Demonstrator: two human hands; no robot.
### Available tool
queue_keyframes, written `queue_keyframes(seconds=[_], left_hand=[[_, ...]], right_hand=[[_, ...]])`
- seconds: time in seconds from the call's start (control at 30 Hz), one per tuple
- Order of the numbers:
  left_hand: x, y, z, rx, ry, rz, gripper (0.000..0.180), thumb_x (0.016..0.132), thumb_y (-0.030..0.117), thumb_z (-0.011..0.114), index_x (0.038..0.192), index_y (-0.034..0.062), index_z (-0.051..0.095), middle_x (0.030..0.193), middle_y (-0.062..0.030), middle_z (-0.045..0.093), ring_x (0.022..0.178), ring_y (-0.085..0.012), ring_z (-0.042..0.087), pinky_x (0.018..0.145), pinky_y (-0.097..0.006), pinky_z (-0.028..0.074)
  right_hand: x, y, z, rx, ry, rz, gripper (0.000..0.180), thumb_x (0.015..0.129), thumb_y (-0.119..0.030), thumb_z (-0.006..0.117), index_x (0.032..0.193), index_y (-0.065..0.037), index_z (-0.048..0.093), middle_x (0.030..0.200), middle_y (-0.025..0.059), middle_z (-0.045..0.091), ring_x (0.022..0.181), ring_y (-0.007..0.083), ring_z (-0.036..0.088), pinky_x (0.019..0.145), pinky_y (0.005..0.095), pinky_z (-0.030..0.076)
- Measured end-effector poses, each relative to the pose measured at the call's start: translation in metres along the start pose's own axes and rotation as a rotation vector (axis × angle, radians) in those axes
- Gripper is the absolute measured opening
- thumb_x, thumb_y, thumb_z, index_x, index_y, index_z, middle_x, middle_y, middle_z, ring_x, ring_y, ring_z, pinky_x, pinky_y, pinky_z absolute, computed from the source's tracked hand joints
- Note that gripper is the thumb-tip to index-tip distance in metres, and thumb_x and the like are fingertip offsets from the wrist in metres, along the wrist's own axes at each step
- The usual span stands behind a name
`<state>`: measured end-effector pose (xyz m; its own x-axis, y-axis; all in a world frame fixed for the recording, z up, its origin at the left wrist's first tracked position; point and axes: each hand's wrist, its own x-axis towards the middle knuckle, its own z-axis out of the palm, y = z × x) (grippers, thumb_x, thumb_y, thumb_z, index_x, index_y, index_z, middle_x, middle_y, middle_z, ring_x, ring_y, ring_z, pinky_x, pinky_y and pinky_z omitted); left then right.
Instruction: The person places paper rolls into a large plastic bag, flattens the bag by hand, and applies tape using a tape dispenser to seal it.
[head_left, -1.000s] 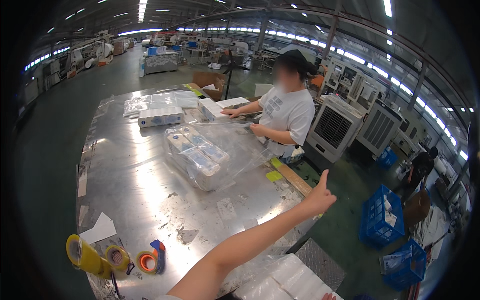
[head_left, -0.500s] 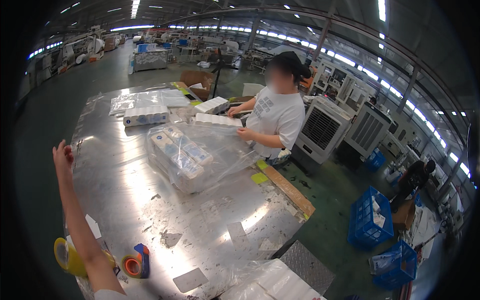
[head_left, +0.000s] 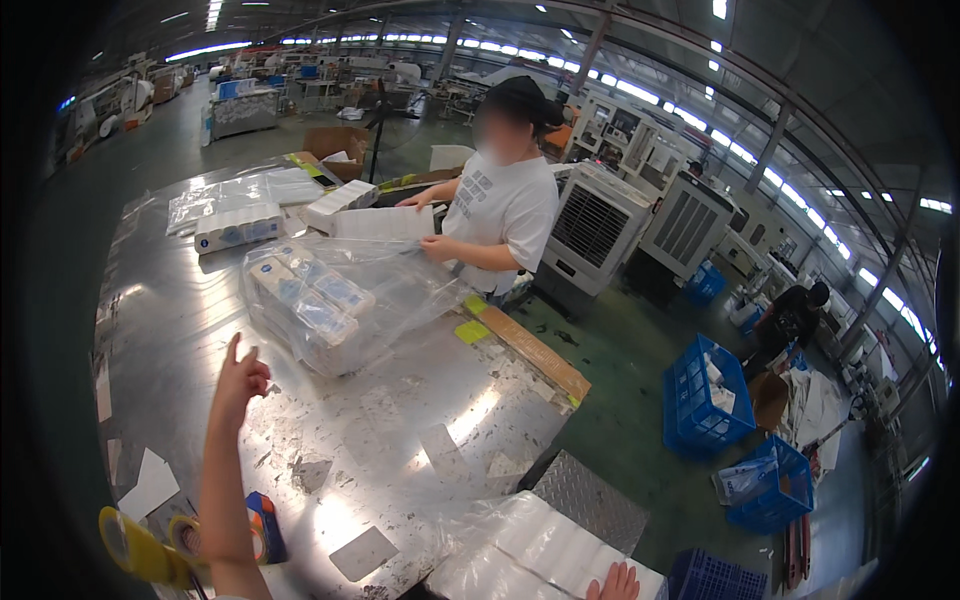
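Observation:
My left hand (head_left: 240, 383) hovers over the metal table with its index finger stretched out and the others partly curled, holding nothing. Ahead of it lies a large clear plastic bag (head_left: 410, 290) with several wrapped packs of white rolls (head_left: 308, 290) inside. At the lower right edge, my right hand (head_left: 616, 583) rests flat on a plastic-covered bundle of white rolls (head_left: 545, 545), fingers spread; its wrist is out of view. Across the table a co-worker (head_left: 505, 195) has one hand at the bag's mouth and the other on a white roll pack (head_left: 385, 222).
Yellow tape rolls (head_left: 130, 540) and a blue-and-orange tape dispenser (head_left: 268, 528) stand by my left forearm. Another roll pack (head_left: 240, 228) sits at the table's far left. Blue crates (head_left: 708, 400) and an air cooler (head_left: 593, 230) stand on the floor to the right.
My left hand has moved right and nearer from the table's left edge, toward the bag. My right hand has come into view on the bundle. The view has shifted right.

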<state>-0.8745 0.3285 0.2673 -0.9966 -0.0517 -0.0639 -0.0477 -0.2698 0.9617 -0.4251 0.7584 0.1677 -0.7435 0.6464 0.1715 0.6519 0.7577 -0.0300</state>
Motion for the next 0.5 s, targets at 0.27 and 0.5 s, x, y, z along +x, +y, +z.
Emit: queue_keyframes(seconds=[0.27, 0.5], left_hand=[[-0.15, -0.131, 0.146, 0.04, -0.632, -0.034, 0.07, 0.084, 0.012, 0.055, 0.139, 0.0059, 0.013, 0.073, -0.0085, 0.059, 0.062, -0.0137, 0.056, 0.06, -0.026, 0.046], [-0.244, -0.13, 0.22, 0.344, -1.282, -0.034, 0.071, 0.085, 0.018, 0.057, 0.139, 0.0044, 0.014, 0.076, -0.0083, 0.06, 0.067, -0.0161, 0.059, 0.066, -0.028, 0.048]], right_hand=[[-0.007, -0.009, 0.005, 0.03, -0.007, -0.009, 0.059, 0.082, -0.032, 0.05, 0.13, -0.001, 0.037, 0.134, 0.0188, 0.037, 0.125, 0.0388, 0.029, 0.101, 0.0525, 0.021], [0.006, 0.009, 0.01, 0.087, 0.107, -0.011, 0.058, 0.078, -0.035, 0.052, 0.124, -0.001, 0.043, 0.129, 0.0196, 0.041, 0.123, 0.0386, 0.031, 0.097, 0.0559, 0.021]])
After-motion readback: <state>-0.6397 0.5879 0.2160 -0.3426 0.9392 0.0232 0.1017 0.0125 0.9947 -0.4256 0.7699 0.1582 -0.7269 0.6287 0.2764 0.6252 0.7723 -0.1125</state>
